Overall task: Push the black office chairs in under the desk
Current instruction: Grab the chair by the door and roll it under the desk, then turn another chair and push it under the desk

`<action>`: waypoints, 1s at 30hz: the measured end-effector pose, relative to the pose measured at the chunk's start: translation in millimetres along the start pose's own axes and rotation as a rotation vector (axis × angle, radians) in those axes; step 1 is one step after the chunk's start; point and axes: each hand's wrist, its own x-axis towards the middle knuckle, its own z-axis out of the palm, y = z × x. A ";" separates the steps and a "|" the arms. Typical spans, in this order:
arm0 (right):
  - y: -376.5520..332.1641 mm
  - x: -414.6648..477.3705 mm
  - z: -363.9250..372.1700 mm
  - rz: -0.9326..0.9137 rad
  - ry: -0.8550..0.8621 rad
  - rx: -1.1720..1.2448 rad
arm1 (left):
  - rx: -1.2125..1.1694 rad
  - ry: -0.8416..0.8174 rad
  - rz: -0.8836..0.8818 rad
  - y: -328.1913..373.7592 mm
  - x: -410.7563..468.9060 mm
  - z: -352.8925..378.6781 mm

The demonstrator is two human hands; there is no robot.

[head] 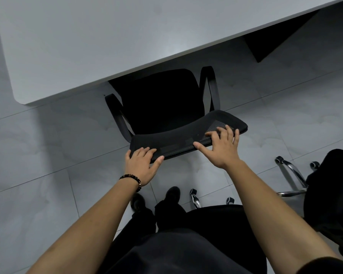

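The black chair (158, 103) has a dark seat, two bent arms and a curved net back (176, 139). The front of its seat is just under the smooth white desk (87, 46) — the back sticks out. The left hand (141, 165), with one bead bracelet (132, 178), pinches the back's top edge. The right hand (222, 149) lies flat on the net, fingers spread. A second chair (333, 190) with shiny metal legs stands to the right.
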 end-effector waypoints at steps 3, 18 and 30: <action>-0.6 -1.4 1.7 -0.010 0.034 0.016 | -0.020 0.043 -0.006 -0.8 -1.2 -1.2; -87.9 -147.8 -0.4 0.305 0.287 0.725 | -0.336 0.111 0.195 -74.6 -79.4 -77.2; -283.2 -385.5 80.6 0.825 0.655 1.061 | -0.583 -0.192 0.541 -179.8 -154.9 -112.1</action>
